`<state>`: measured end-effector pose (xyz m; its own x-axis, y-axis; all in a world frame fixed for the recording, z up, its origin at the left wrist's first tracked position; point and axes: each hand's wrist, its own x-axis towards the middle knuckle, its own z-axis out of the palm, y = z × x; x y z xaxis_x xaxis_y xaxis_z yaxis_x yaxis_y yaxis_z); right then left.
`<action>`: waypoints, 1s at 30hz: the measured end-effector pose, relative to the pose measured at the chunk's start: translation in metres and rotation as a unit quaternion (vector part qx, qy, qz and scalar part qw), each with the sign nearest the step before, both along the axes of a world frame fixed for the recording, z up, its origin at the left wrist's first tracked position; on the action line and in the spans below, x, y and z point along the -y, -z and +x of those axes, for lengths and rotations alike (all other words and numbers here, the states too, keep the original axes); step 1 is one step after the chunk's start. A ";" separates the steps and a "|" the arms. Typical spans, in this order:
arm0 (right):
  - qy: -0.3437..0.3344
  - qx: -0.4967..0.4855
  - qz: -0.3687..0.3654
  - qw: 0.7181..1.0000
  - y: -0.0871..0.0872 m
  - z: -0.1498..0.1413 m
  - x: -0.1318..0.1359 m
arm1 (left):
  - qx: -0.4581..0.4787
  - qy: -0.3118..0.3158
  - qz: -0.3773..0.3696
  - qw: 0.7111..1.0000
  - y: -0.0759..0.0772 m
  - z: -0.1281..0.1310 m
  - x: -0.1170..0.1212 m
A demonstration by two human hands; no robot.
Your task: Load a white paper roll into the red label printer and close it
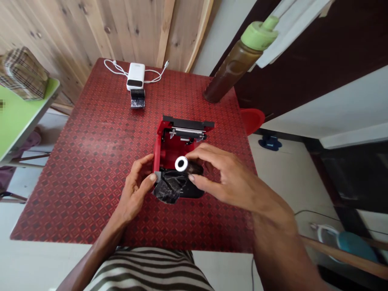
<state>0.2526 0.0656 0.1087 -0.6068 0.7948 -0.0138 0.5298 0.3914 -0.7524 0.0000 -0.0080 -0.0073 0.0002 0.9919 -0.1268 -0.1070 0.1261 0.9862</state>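
A small red and black printer (158, 151) stands on the table with its lid (188, 123) raised, showing a red hollow and a roller bar inside. My left hand (136, 188) grips its left side, thumb at the front corner and fingers along the outer wall. Over the front of the opening, my right hand (221, 169) pinches a dark roll (194, 167) with a white core end (181, 164) facing left. Crumpled shiny black film (169, 186) hangs over the printer's front left; where it joins the roll is not clear.
On the red patterned table (91, 161), a white power bank (136, 74) with a white cable lies at the back left, by a black shiny piece (138, 99). A tall brown bottle (233, 60) with a green lid stands back right. A green table (18, 117) is at left.
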 end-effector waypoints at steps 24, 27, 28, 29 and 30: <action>0.043 0.320 0.199 0.925 0.036 -0.063 0.000 | -0.001 -0.002 0.004 1.000 -0.003 0.001 0.000; 0.026 0.323 0.165 0.931 0.037 -0.065 -0.010 | -0.004 -0.002 0.003 1.000 -0.004 0.001 0.000; 0.022 0.330 0.153 0.931 0.037 -0.066 -0.013 | -0.006 -0.003 0.003 1.000 -0.004 0.001 -0.001; 0.020 0.339 0.142 0.930 0.038 -0.067 -0.017 | -0.008 -0.005 0.003 1.000 -0.004 0.001 -0.001; 0.018 0.350 0.129 0.928 0.038 -0.068 -0.021 | -0.010 -0.008 0.001 1.000 -0.004 0.001 -0.001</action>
